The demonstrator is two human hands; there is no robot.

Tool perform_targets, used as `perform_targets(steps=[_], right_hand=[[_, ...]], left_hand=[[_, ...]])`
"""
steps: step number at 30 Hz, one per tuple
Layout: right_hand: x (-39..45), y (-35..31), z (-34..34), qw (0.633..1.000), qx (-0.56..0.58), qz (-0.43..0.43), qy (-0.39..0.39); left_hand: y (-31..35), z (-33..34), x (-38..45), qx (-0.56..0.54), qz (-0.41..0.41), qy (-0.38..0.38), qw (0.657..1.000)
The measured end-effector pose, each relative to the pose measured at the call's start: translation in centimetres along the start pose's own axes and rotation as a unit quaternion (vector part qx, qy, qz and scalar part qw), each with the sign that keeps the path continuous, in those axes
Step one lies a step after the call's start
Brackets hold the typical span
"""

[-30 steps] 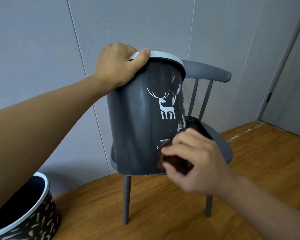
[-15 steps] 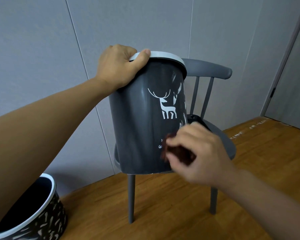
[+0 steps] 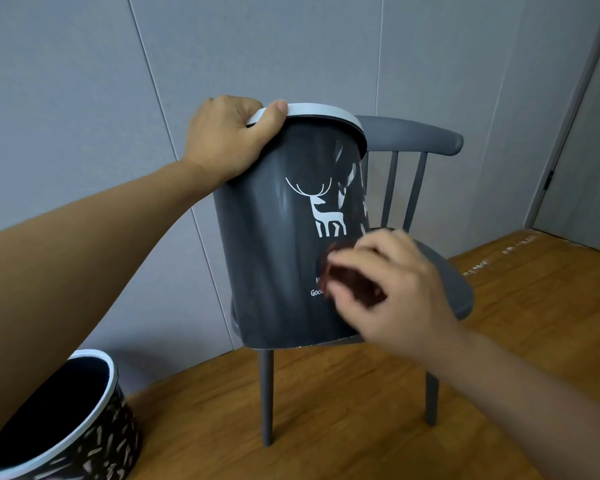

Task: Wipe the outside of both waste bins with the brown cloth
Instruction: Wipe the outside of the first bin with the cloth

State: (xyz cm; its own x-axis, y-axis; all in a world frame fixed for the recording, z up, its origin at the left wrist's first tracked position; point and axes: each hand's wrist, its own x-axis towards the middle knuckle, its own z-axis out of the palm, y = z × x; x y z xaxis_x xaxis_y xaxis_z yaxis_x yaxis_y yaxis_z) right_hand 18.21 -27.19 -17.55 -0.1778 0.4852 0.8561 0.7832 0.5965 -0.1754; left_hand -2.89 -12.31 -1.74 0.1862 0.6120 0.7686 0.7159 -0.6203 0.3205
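The left hand (image 3: 229, 140) grips the white rim of the dark grey deer-printed waste bin (image 3: 284, 244), tilted on the grey wooden chair (image 3: 444, 271). The right hand (image 3: 392, 292), blurred, seemingly pinches the crumpled brown cloth (image 3: 347, 275) against the bin's lower wall, below the deer. The patterned second bin (image 3: 84, 434) stands on the floor, lower left.

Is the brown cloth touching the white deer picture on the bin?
No, the brown cloth in the right hand presses the deer bin below the deer picture.
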Motion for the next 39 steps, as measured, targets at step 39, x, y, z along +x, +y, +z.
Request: perform_targets(steps=[39], right_hand=[[2.0,-0.7,-2.0,0.993,0.118,0.009,0.022]], left_hand=[[6.5,2.0,1.6,0.142,0.06,-0.017,0.988]])
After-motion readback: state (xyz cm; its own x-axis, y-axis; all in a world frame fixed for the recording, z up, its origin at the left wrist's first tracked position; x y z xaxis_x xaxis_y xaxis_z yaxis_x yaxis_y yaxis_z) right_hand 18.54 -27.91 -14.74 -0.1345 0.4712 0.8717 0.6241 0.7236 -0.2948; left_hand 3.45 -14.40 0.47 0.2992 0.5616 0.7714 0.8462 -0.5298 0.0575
